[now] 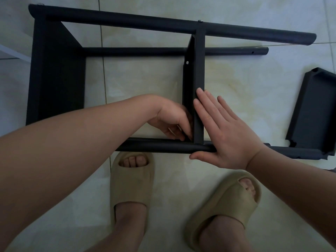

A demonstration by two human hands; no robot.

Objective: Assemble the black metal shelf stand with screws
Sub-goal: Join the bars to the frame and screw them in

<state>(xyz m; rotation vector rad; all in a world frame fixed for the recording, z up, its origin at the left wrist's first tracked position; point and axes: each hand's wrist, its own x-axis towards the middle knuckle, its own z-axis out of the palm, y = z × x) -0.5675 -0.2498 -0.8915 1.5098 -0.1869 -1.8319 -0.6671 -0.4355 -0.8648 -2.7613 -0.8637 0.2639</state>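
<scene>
The black metal shelf stand (112, 20) lies on its side on the tiled floor, with long round poles and two shelf panels fixed between them. The middle shelf panel (199, 70) stands on edge, joined to the near pole (160, 147). My right hand (225, 131) lies flat with straight fingers against the panel's right face and over the near pole. My left hand (172, 120) has its fingers curled at the inner corner where panel meets pole; what the fingertips pinch is hidden. A screw head (200, 21) shows on the far pole above the panel.
A loose black shelf panel (314, 110) lies on the floor at the right, its lower end over the near pole's end. My feet in beige slippers (131, 186) stand just in front of the near pole. A white edge (14, 52) shows at far left.
</scene>
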